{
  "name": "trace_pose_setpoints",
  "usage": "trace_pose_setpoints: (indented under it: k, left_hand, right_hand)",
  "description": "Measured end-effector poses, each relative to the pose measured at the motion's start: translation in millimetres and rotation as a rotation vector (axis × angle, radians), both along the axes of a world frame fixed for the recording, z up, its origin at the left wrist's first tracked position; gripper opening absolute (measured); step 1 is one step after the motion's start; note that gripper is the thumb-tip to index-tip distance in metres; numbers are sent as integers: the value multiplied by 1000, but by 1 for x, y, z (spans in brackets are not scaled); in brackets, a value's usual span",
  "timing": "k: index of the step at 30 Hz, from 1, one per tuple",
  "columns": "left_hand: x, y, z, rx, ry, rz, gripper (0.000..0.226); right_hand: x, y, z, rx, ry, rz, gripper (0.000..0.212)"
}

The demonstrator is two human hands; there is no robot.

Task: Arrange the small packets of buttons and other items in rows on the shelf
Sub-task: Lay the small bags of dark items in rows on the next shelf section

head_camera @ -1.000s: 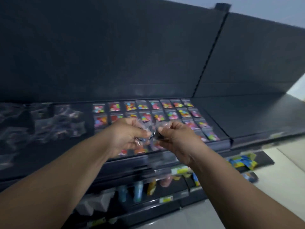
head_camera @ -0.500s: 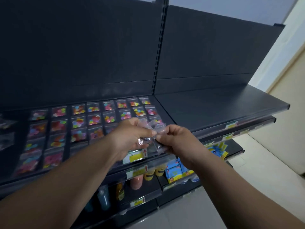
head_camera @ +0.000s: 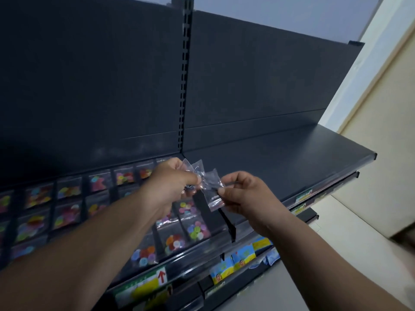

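dark shelf (head_camera: 280, 158) spans the frame, right bay bare. rows of button packets (head_camera: 67, 212) lie on the left bay. left hand (head_camera: 173, 185) pinches a bunch of clear packets (head_camera: 195, 170) above the shelf's front edge. right hand (head_camera: 249, 196) pinches one clear packet (head_camera: 214, 189), just beside the bunch. packet contents too blurred to tell.
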State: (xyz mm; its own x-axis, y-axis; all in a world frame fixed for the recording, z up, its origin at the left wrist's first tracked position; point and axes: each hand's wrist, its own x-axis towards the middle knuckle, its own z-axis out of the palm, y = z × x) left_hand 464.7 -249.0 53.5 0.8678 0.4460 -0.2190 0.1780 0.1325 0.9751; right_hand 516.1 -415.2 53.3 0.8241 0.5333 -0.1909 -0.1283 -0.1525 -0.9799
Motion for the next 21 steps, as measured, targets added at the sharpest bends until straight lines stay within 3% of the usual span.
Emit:
trace_pose_setpoints:
  k: [4, 10, 15, 19, 21]
  left_hand:
    - [33, -7, -2, -17, 16, 56, 27]
    - [92, -16, -8, -96, 67, 147, 22]
    - [143, -48, -12, -255, 113, 268, 29]
    - [164, -65, -17, -309, 119, 359, 26]
    - [166, -67, -20, -340, 132, 401, 20]
  right_hand:
    - [41, -4, -5, 29, 22, 43, 22]
    - [119, -16, -7, 140, -89, 342, 61]
    - [187, -24, -9, 78, -345, 593, 47]
    - [225, -25, -13, 18, -629, 666, 28]
    - [235, -21, -14, 2, -675, 657, 22]
